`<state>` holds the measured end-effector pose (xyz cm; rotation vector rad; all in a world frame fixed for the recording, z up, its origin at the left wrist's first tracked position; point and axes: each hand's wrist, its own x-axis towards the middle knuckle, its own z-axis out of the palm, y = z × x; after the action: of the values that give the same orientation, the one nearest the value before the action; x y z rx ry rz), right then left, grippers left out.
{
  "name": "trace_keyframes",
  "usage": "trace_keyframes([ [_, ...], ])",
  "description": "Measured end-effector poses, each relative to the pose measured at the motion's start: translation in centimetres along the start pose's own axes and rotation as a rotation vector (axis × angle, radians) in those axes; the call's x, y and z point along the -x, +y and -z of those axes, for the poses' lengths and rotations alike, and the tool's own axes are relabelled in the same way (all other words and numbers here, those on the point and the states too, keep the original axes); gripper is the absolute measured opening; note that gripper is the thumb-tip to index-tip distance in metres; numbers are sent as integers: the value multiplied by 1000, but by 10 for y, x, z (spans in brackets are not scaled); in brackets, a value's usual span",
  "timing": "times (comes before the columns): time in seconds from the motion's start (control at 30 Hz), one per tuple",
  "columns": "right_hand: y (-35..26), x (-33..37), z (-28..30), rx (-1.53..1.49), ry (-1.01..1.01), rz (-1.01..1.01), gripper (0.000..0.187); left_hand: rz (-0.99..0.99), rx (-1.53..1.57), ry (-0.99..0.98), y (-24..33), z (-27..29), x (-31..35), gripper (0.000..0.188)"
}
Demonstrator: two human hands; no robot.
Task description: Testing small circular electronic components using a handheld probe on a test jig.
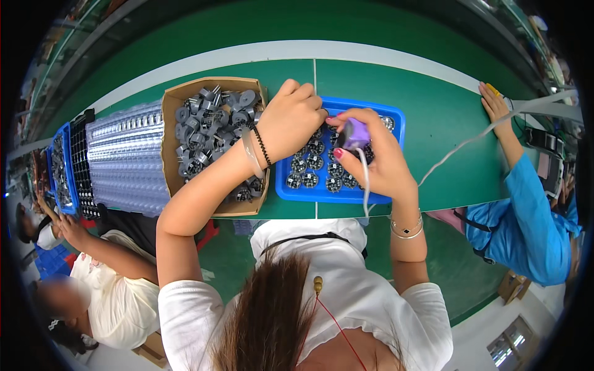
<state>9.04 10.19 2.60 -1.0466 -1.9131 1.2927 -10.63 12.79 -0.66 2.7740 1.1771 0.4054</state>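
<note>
While your left hand (291, 120) hangs over the left end of the blue tray (396, 133), its fingers curl down together into the tray; whether they pinch a part you can't tell. Your right hand (377, 157) grips a small purple tool (354, 134), fingers wrapped around it, thumb on its near side. The tool sits over the tray's middle, long axis roughly upright, tip pointing down at the parts. Exact tilt is hard to tell from above. A pale cable (458, 151) runs from the tool off toward the right end of the bench (433, 93).

The tray lies near the bench's front edge, straight ahead of you, and holds round dark parts (312, 164) in rows. Just left of it, touching or nearly so, an open cardboard box (176, 102) is heaped with grey components (210, 123). Further left lie stacked clear ribbed trays (124, 154).

At the right end another person's hand (495, 105), blue sleeve, rests flat on the bench. Another person in a light shirt sits at the lower left.
</note>
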Motion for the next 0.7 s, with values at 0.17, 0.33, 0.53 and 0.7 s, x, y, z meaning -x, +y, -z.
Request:
trace_keyframes([
  [0.17, -1, -15, 2, 363, -167, 78, 40, 54, 21, 40, 0, 0, 4, 6],
  [0.33, 0, -16, 9, 446, -238, 3, 40, 105, 83, 50, -1, 1, 6, 6],
  [0.53, 0, -8, 13, 177, 127, 48, 42, 95, 158, 51, 6, 16, 6, 10],
  [0.7, 6, -10, 6, 309, 173, 226, 42, 53, 293, 165, 17, 25, 5, 12],
])
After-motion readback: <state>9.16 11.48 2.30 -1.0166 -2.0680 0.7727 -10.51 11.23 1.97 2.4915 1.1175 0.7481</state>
